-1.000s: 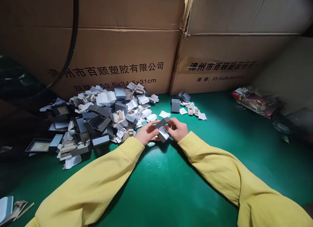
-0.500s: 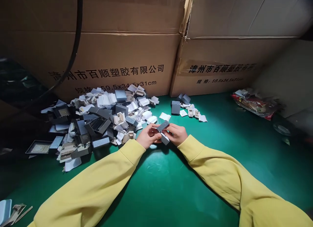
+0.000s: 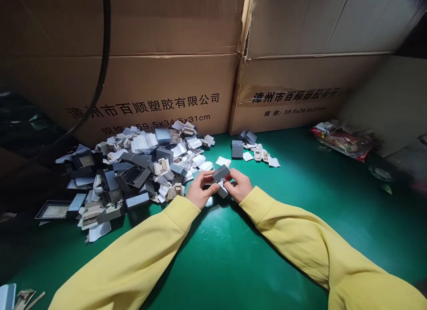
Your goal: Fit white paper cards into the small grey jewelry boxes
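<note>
Both hands meet over the green table around a small grey hinged box. My left hand pinches the box from the left with curled fingers. On the right side my right hand grips it too, fingers closed on the lid and base. The lid sits nearly down on the base, with a bit of white lining showing underneath. Yellow sleeves cover both arms.
A big heap of grey boxes and white inserts lies to the left. A smaller group with a closed grey box lies behind the hands. Two large cardboard cartons wall off the back. A red wrapper pile sits far right.
The box lid has come down from wide open to nearly closed between my hands. The hands have stayed in about the same place.
</note>
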The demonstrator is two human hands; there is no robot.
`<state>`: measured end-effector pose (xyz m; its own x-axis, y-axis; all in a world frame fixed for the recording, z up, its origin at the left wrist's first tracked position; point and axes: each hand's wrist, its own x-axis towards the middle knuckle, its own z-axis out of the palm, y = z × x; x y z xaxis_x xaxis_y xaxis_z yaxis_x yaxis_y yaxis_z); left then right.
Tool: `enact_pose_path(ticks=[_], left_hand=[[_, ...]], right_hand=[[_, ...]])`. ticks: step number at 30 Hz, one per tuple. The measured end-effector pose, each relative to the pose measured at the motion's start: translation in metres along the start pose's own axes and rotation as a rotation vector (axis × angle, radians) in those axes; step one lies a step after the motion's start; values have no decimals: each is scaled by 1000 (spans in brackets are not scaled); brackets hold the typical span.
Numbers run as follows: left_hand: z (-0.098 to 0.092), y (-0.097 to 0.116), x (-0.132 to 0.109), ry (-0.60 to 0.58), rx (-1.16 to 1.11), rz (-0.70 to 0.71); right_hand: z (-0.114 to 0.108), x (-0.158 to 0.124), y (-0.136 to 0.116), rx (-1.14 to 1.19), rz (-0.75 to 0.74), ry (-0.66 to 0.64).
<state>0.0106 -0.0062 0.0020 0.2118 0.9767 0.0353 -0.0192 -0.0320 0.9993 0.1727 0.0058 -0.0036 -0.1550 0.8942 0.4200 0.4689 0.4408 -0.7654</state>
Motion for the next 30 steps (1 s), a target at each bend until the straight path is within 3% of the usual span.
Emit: enact_pose_path(ticks=[6,13,16,20,25,30], left_hand=[[-1,-2,1,44,110,116],[0,0,0,76,142,133],[-1,0,-1,72,166,112],[0,0,-1,151,182,122],[15,2,2,235,217,208],[28,3,12,153,397,392]], right_hand=[[-1,2,4,221,149,-88],[1,3,5,615,279,-247],[4,3,1,617,319,-177],[4,7,-1,727,391,-143],[-4,13,5,672,299,-133],[-16,14,17,582,274,-137]])
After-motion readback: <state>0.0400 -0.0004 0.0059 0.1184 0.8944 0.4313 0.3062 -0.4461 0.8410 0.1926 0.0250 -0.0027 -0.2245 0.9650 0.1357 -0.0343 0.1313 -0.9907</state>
